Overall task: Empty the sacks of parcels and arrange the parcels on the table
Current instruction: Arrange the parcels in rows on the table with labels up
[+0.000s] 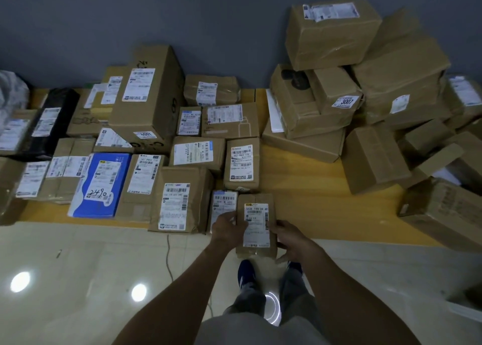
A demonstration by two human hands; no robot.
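Both hands grasp one small brown parcel [257, 224], white label up. The left hand [227, 227] has fingers curled over its left long edge onto the label. The right hand [293, 240] wraps the right edge, thumb at the near corner. The parcel's far end lies over the front edge of the counter [300, 188] and its near end projects out over the floor. Cannot tell whether it rests on the counter or is held just above it. Directly beyond the left hand, just beside the held parcel, lies a small labelled parcel [223, 203]. Further left of that hand are close-packed rows of sealed cartons, labels up, among them a blue parcel [101, 185] and a black parcel [49, 122]. A tall carton [148, 96] stands behind them. Beyond and right of the right hand is a loose heap of cartons, a taped carton [333, 31] on top. One carton [440, 159] there has a raised flap with something white beside it, not identifiable. All others look closed. Bare yellow counter runs straight ahead of the right hand, between rows and heap. The floor [78, 266] is pale glossy tile with lamp reflections. The wall [104, 18] is grey.
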